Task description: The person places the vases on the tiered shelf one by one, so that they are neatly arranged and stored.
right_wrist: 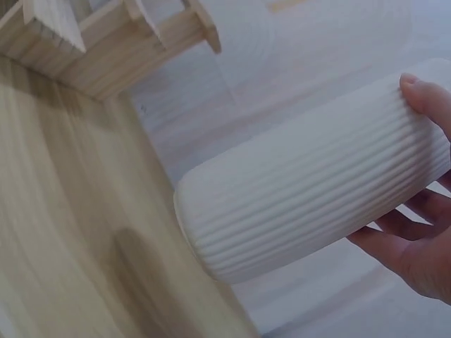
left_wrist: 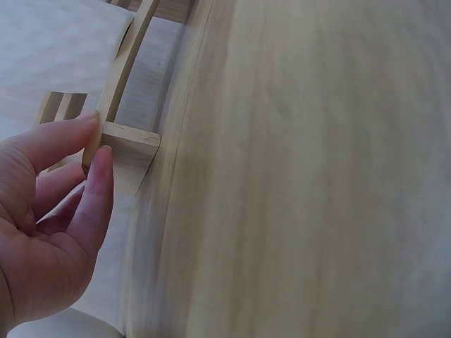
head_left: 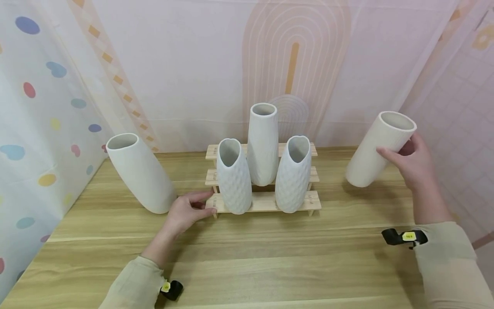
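My left hand (head_left: pixel 187 211) pinches the left end of the lowest board of a stepped wooden stand (head_left: pixel 263 201); the left wrist view shows thumb and finger at the board's end (left_wrist: pixel 130 135). On the right, my right hand (head_left: pixel 418 164) grips a white ribbed vase (head_left: pixel 376 148) near its rim. That vase is tilted, and in the right wrist view its ribbed side (right_wrist: pixel 310 183) appears above the tabletop. Two dimpled white vases, a left one (head_left: pixel 234 186) and a right one (head_left: pixel 293 182), stand on the lowest board. Behind them a taller white vase (head_left: pixel 263 146) stands on a higher board.
Another white vase (head_left: pixel 143 178) is on the wooden table (head_left: pixel 254 266) just left of my left hand. A patterned curtain (head_left: pixel 185 77) hangs behind the table, with a dotted curtain (head_left: pixel 38 128) along the left side.
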{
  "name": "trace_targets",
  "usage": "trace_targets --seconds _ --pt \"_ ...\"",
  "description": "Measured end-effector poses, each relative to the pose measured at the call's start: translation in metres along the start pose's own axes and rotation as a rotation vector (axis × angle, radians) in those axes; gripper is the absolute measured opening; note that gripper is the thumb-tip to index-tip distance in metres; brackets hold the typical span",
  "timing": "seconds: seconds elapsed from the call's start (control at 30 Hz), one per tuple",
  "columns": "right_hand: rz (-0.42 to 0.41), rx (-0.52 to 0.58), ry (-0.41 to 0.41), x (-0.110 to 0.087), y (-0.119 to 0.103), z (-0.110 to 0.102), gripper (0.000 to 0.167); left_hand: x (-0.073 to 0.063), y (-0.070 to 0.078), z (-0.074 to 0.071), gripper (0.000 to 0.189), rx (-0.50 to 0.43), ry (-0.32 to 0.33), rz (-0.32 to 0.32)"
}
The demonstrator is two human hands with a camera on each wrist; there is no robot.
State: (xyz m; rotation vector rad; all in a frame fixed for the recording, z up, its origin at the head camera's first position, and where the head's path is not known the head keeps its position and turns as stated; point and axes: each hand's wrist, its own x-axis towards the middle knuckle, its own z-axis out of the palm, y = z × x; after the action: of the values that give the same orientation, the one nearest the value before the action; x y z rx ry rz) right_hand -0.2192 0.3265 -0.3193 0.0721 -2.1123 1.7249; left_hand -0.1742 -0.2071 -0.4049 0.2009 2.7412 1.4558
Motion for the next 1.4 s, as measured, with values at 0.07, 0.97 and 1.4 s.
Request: trace_targets --seconds 0.07,0.97,1.4 --pt "-0.020 0.049 -0.012 0.000 -0.007 0.005 0.062 0.000 -0.001 0.000 0.054 0.001 0.001 0.005" --pt "-0.138 0.031 -0.171 0.026 -0.082 0.071 0.056 0.001 0.001 0.002 0.054 -0.026 0.000 -0.009" --pt "-0.142 -0.084 -0.229 0.040 -0.083 0.099 0.058 0.000 0.002 0.002 0.054 -0.029 -0.004 -0.014"
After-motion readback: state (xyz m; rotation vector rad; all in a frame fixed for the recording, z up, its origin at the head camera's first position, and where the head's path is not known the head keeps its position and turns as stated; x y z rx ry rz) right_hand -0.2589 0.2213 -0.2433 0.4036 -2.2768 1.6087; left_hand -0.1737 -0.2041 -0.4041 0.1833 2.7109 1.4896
